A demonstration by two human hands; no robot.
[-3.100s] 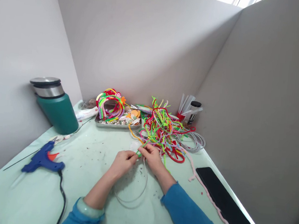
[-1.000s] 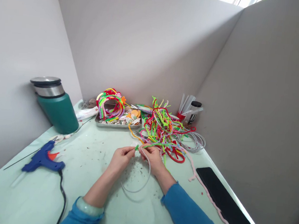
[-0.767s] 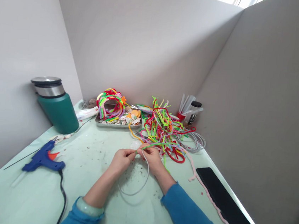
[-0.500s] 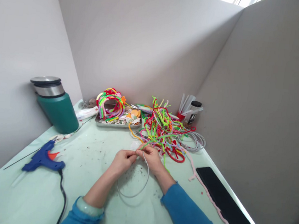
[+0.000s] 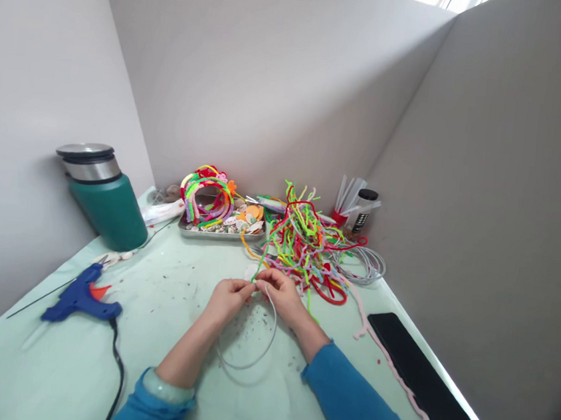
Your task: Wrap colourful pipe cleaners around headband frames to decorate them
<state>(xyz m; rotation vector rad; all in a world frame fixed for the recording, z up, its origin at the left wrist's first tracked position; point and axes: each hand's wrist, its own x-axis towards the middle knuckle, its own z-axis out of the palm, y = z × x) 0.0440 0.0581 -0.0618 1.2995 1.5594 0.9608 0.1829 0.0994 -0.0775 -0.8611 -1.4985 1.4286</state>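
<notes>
Above the middle of the table, my left hand (image 5: 227, 300) and my right hand (image 5: 282, 297) meet fingertip to fingertip, both pinched closed. Between them is a thin grey wire hoop (image 5: 244, 368), its loop hanging toward me and passing behind my left wrist. A green pipe cleaner (image 5: 259, 265) rises from the pinch point, leaning toward the pile. My fingers cover the spot where hoop and pipe cleaner meet, so I cannot tell whether it is wound on. Just beyond the fingertips lies a small whitish disc (image 5: 250, 272), partly hidden.
Behind my hands sit a heap of coloured pipe cleaners (image 5: 303, 232), a metal tray (image 5: 222, 236) with wrapped hoops, and coiled grey wire (image 5: 375, 267). To the left are a blue glue gun (image 5: 81, 296) and green bottle (image 5: 107, 208); to the right, a black phone (image 5: 418, 375).
The green pipe cleaner has swung from lying along my right fingers to standing up from the pinch point. Both hands and the hoop have shifted slightly left.
</notes>
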